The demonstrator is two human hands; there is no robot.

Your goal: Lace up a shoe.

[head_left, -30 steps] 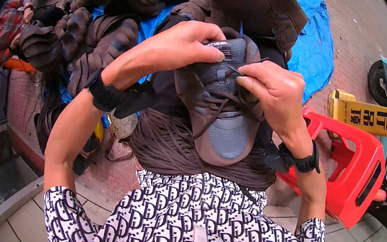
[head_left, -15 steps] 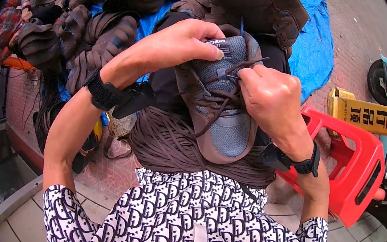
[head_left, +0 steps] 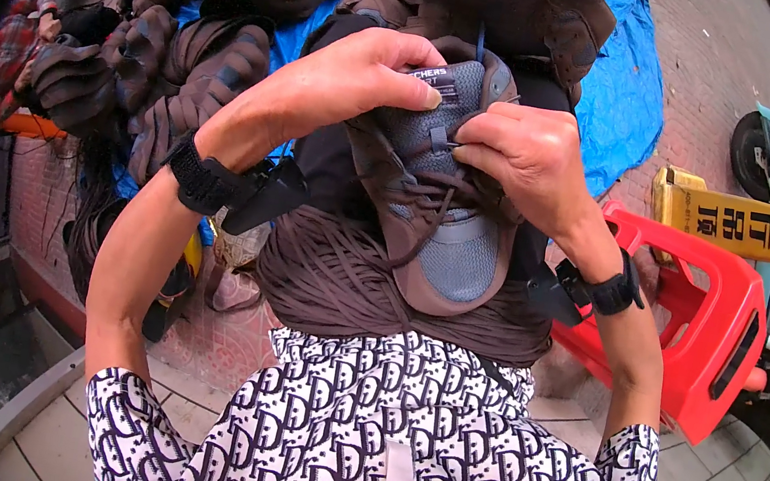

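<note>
A grey mesh and brown shoe [head_left: 460,261] lies over my lap, toe toward me, with a dark brown shoelace [head_left: 436,198] crossing its front. My left hand [head_left: 372,67] is closed on the upper part of the shoe tongue [head_left: 461,112], its thumb on the dark label. Close beside it, my right hand [head_left: 528,152] pinches the shoelace at the small grey loop [head_left: 438,138] on the tongue. The fingers hide most of that lace end. A thick bundle of brown shoelaces [head_left: 329,277] lies across my lap under the shoe.
More brown shoe pieces [head_left: 208,87] are heaped at the left and ahead, partly on a blue tarp [head_left: 631,88]. To my right stand a red plastic stool [head_left: 706,342] and a yellow long box [head_left: 750,226]. A parked two-wheeler [head_left: 765,160] is beyond them.
My right hand has shifted left and slightly up to the tongue loop. The loose lace end that stuck out above it no longer shows. My left hand stays on the tongue.
</note>
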